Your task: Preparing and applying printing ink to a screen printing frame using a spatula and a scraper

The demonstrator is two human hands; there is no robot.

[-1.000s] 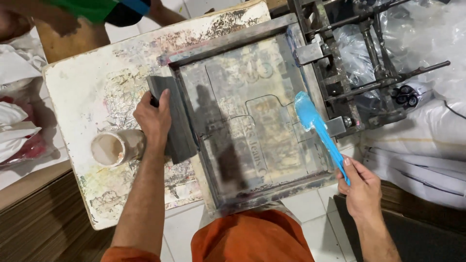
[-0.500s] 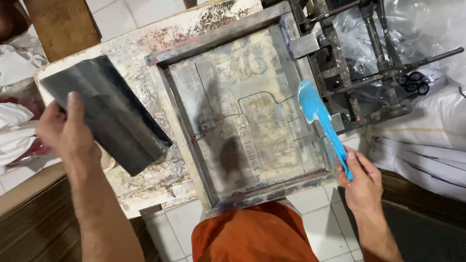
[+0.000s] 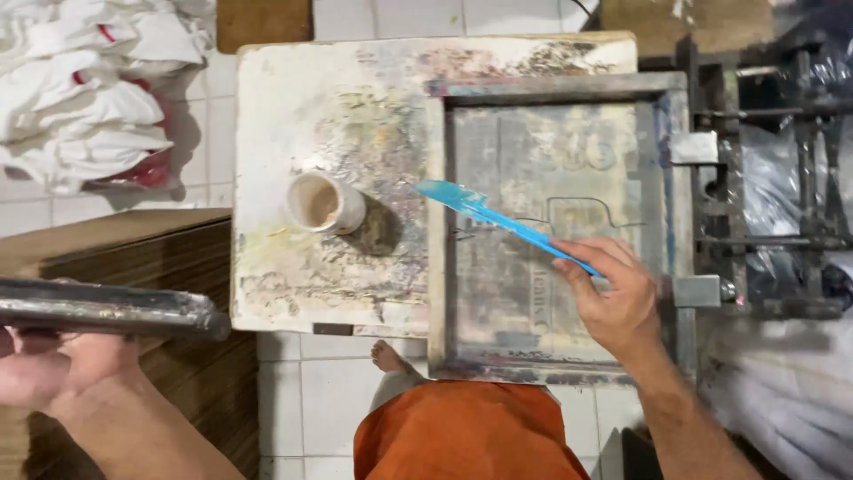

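My right hand [image 3: 613, 298] grips the handle of a blue plastic spatula [image 3: 484, 213]. Its blade reaches left over the frame edge of the printing screen [image 3: 551, 89], toward a small round tub [image 3: 322, 203] with pale paste inside. The tub stands on a paint-stained white table [image 3: 293, 98]. My left hand [image 3: 53, 369] is low at the left, off the table, holding a dark flat squeegee [image 3: 107, 307] seen edge-on.
A pile of white cloth with red trim [image 3: 89, 98] lies on the tiled floor at upper left. Stacked brown cardboard [image 3: 151, 258] sits left of the table. A metal press arm and clamps [image 3: 764, 178] hold the screen at right. My bare foot [image 3: 391, 356] shows below the table.
My left hand lifted the squeegee off the screen and carried it left, off the table. My right hand swung the spatula from the screen's right edge across toward the tub.
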